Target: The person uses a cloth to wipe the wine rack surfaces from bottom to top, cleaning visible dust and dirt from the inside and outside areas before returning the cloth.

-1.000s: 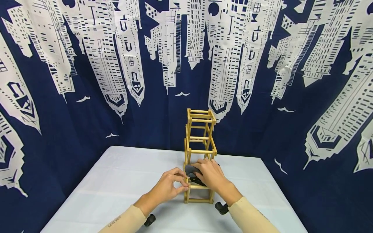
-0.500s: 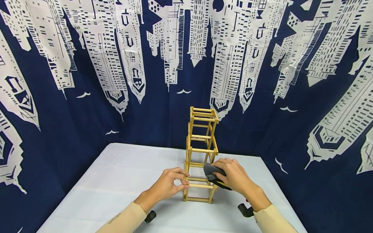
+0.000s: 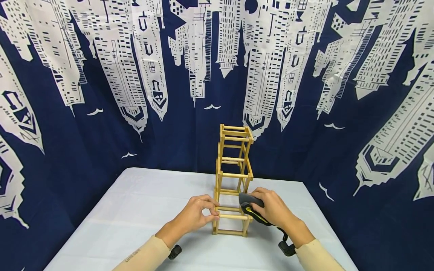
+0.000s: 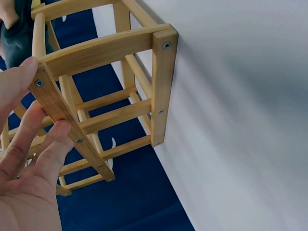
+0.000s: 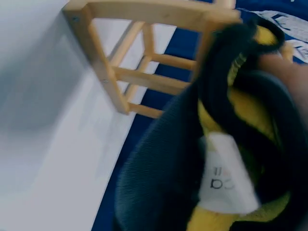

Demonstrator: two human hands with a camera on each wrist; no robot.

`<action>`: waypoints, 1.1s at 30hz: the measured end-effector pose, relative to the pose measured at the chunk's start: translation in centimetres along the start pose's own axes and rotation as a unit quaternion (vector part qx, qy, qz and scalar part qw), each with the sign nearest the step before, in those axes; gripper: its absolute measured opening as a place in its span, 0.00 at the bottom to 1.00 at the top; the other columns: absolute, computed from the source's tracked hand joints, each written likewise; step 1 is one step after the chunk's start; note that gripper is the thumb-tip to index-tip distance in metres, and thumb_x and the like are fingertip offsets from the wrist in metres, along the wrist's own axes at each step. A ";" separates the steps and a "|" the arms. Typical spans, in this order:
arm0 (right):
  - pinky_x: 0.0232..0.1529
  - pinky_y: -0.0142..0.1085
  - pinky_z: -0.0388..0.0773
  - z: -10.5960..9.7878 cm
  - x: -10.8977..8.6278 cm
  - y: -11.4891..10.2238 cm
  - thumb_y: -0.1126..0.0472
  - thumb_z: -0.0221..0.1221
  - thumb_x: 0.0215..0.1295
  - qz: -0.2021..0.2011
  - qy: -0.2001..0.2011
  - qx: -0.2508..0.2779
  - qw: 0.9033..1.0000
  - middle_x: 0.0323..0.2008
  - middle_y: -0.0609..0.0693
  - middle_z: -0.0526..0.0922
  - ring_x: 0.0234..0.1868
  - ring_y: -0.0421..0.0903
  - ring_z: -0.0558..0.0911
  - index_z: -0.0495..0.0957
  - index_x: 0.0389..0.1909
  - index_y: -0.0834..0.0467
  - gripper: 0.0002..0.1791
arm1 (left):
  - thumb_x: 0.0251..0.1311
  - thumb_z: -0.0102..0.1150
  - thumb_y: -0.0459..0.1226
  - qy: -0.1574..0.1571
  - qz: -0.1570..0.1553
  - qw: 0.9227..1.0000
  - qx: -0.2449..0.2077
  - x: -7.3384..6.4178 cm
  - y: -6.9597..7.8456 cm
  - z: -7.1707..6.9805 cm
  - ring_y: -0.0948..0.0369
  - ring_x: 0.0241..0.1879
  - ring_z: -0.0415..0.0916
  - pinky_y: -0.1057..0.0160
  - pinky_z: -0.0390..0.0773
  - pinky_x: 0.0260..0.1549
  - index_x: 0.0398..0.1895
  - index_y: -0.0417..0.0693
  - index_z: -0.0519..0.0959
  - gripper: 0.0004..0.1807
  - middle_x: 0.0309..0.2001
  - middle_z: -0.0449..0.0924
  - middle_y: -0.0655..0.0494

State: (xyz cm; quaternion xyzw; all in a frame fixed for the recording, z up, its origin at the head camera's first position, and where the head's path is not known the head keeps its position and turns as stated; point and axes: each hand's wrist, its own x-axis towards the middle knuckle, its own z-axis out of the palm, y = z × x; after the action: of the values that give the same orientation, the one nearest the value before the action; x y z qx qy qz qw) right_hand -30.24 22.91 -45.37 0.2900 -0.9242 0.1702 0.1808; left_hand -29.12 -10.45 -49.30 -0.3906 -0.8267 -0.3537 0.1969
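Observation:
A tiered wooden rack (image 3: 234, 216) of slim rails and posts stands upright on the table, as the head view shows. My left hand (image 3: 198, 212) pinches its front left corner. The left wrist view has the thumb at the top of a post (image 4: 57, 106) and bent fingertips along its side. In my right hand (image 3: 276, 209) is a bunched dark grey cloth (image 3: 251, 199) with yellow showing at its edge, right at the rack's right side. Up close, the right wrist view shows its yellow inner face, black edging and a white label (image 5: 226, 175). The right palm is hidden.
The rack stands on a white-covered table (image 3: 162, 195). Behind and beside it hangs a navy curtain (image 3: 190, 146) with white skyline prints. Small black devices sit under the left wrist (image 3: 174, 252) and the right wrist (image 3: 287, 248).
My right hand has moved the cloth from over the rack's lower tier out to its right side, and more of the cloth hangs down. The left hand keeps its grip on the corner.

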 end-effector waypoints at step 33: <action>0.45 0.48 0.87 1.4 0.8 1.0 0.64 0.92 0.50 -0.138 0.165 -0.127 0.968 0.50 0.51 0.92 0.51 0.52 0.92 0.96 0.52 0.54 0.27 | 0.66 0.86 0.34 -0.017 0.043 0.999 -0.017 0.3 -0.3 0.0 0.57 0.49 0.97 0.65 0.94 0.52 0.36 0.48 0.95 0.05 0.47 0.98 0.52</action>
State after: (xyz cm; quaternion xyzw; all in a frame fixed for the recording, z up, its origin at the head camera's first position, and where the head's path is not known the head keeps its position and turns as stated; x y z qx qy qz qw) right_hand -31.84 22.71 -46.49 0.3572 -0.8468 0.0706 0.3878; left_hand -29.50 -10.43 -49.24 -0.4348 -0.8064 -0.3525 0.1907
